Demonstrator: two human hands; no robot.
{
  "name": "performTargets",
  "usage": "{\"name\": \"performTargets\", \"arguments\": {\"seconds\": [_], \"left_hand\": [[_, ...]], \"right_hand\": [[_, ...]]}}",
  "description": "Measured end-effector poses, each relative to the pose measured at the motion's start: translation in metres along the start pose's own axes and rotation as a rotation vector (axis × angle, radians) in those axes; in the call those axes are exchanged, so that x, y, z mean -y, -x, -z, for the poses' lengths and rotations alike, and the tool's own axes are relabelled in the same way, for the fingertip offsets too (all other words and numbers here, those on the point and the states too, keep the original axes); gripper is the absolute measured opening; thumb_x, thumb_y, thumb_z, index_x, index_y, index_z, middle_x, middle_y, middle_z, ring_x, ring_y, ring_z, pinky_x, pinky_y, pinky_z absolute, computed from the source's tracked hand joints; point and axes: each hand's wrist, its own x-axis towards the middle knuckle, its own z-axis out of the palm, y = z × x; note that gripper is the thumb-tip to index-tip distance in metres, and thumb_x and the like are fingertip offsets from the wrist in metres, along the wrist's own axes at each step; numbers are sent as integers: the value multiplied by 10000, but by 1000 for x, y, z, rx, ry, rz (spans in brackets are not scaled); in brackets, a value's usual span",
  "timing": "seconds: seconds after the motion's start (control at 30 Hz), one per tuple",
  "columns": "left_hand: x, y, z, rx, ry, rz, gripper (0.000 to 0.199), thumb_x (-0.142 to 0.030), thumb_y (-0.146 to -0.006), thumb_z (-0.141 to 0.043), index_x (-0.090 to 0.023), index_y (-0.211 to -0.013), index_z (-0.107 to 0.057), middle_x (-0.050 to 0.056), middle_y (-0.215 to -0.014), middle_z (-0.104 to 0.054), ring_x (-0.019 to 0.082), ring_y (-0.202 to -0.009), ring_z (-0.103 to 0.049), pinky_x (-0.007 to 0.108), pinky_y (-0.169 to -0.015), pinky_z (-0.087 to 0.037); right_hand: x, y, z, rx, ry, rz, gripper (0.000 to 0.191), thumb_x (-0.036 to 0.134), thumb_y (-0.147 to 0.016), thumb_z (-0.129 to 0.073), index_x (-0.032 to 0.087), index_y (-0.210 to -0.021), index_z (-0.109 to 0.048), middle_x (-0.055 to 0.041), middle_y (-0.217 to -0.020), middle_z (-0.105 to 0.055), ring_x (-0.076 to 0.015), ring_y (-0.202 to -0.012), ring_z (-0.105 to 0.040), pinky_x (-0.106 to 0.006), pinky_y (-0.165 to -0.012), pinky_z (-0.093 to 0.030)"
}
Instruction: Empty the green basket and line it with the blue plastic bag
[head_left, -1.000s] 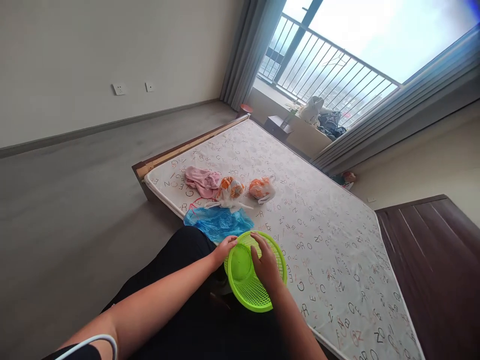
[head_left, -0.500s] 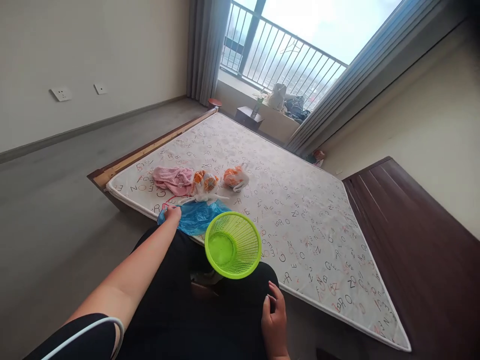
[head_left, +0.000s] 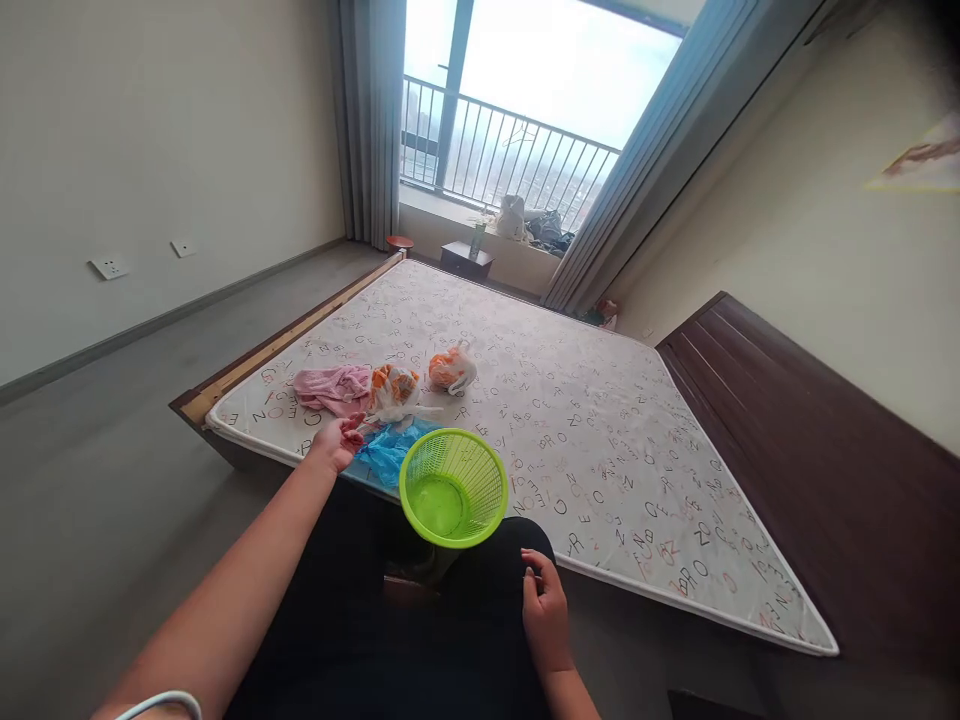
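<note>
My left hand (head_left: pixel 337 445) is at the near edge of the bed, palm partly up, fingers spread and holding nothing I can see. Just right of it a crumpled blue plastic bag (head_left: pixel 386 455) lies on the mattress. A bright green mesh waste basket (head_left: pixel 454 490) stands between my knees, tilted towards me, and only its green bottom shows inside. My right hand (head_left: pixel 546 612) rests by my right knee, fingers loosely bent and apart, with nothing in them. Beyond the left hand are a pink cloth (head_left: pixel 334 388) and an orange-and-white plastic bag (head_left: pixel 394 385).
A second knotted bag with orange contents (head_left: pixel 450 370) sits farther right on the lettered mattress (head_left: pixel 570 400). The dark wooden headboard (head_left: pixel 795 450) rises at the right. A small dark nightstand (head_left: pixel 466 262) with a bottle stands near the window, beside grey curtains (head_left: pixel 367 120).
My left hand has let go of the blue bag's red drawstring and its fingers have opened. The view has tilted up somewhat. My right hand stays by the knee.
</note>
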Motion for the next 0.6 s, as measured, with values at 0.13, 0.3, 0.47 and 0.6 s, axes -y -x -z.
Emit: {"name": "performTargets", "arguments": {"seconds": [0.13,0.3,0.47,0.6], "left_hand": [[-18,75,-33,279,-267,-364,173,-144,-777,-557,-170,-907,-669,36,-860,-727,62,-457,-343,212,-488,-365],[0,193,-51,946,-1066,-453,208,-173,-759,-528,-211,-670,-713,23,-693,-702,159,-596,-539,281,-583,-404],[55,247,-29,1659,-1431,-387,288,-171,-798,-538,-341,-764,-768,5,-761,-760,237,-654,-664,370,-627,-463],[101,249,5,1669,-1421,-584,212,-272,-799,-631,-403,-688,-754,-11,-577,-693,240,-471,-610,444,-659,-498]], "right_hand": [[41,-5,-12,44,-137,-44,284,450,-882,-582,230,-1001,-717,-112,-1120,-712,-310,-1086,-661,-471,-945,-544],[122,-18,-31,282,-619,-196,365,586,-925,-583,246,-1034,-653,-98,-1106,-704,-267,-955,-693,-397,-765,-572],[171,-33,-47,741,-829,-472,587,668,-846,-662,269,-1256,-533,-118,-1290,-638,-232,-899,-734,-323,-651,-561],[165,-27,-78,887,-673,-577,962,422,-664,-876,312,-1456,-339,-87,-1228,-645,-181,-705,-724,-229,-482,-450]]}}
